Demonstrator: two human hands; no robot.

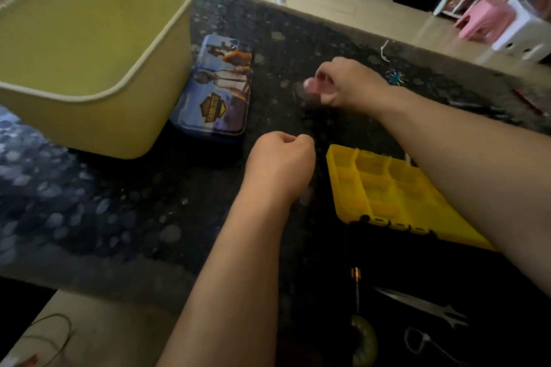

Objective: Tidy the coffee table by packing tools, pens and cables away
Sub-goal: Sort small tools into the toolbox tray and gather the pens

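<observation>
Status: early stage, most packing is outstanding.

1. Coffee table (134,202): dark speckled top, loose items at several edges.
2. Yellow-green bin (74,125), 10 o'clock: the interior that shows looks bare. Judged: nothing packed in it yet.
3. Yellow compartment tray (348,182), 4 o'clock: open, visible compartments bare; rest hidden by the right forearm.
4. Printed tin (220,89), 11 o'clock, just beside the bin: lid closed, contents unknown.
5. Left hand (281,161), approx. centre: fingers curled into a fist, nothing visible in it. Cannot tell if it pinches sth thin.
6. Right hand (348,83), 1 o'clock: fingers curled, blurred; cannot tell whether it holds anything.
7. Tools, 5 o'clock, in shadow: screwdriver (363,340) and a metal bladed tool (426,304) lie loose, not packed.
8. Pens (529,101), 3 o'clock, far edge: lying loose, not packed.
9. Cables: white cord (384,52) at 1 o'clock on the table; thin cable (59,334) at 7 o'clock on a pale lower surface.
10. Small teal item (395,77), just beyond the right hand: unidentified.

Remaining, as judged: tools, pens and cables all still to be packed.
</observation>
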